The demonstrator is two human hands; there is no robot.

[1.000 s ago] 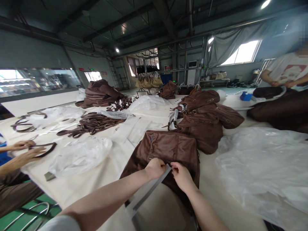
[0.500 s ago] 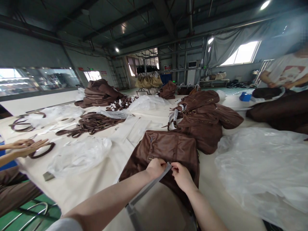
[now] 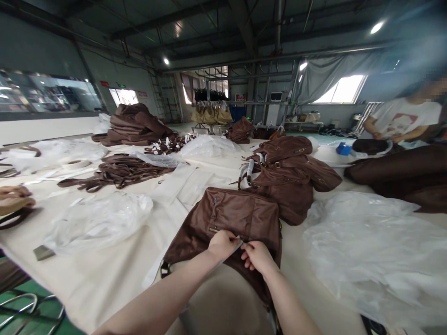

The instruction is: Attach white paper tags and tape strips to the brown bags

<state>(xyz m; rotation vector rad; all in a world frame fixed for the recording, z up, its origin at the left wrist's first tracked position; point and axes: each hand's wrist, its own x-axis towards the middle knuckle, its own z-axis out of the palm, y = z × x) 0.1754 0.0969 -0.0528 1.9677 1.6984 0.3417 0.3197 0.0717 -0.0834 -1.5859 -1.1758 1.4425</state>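
Observation:
A brown leather bag (image 3: 251, 211) lies flat on the white-covered table in front of me, with a zipped pocket on its face. Over its lower half, my left hand (image 3: 222, 244) pinches the end of a narrow pale-grey strip (image 3: 231, 251). Most of the strip is hidden behind my left forearm. Close beside the strip's end is my right hand (image 3: 258, 256), its thumb and forefinger pressed together and the other fingers curled. Whatever lies between those fingertips is too small to make out.
More brown bags (image 3: 293, 186) with wrapped handles lie just beyond. Crumpled clear plastic (image 3: 377, 260) spreads at right, another plastic sheet (image 3: 101, 221) at left. Brown straps (image 3: 118, 171) are heaped farther back. A co-worker's hand (image 3: 14, 200) shows at the left edge; another person (image 3: 401, 118) stands at right.
The view has turned slightly, so the surroundings sit farther left. My hands stay together at the strip's end, and less of the strip shows. The co-worker's hands at left are partly out of frame.

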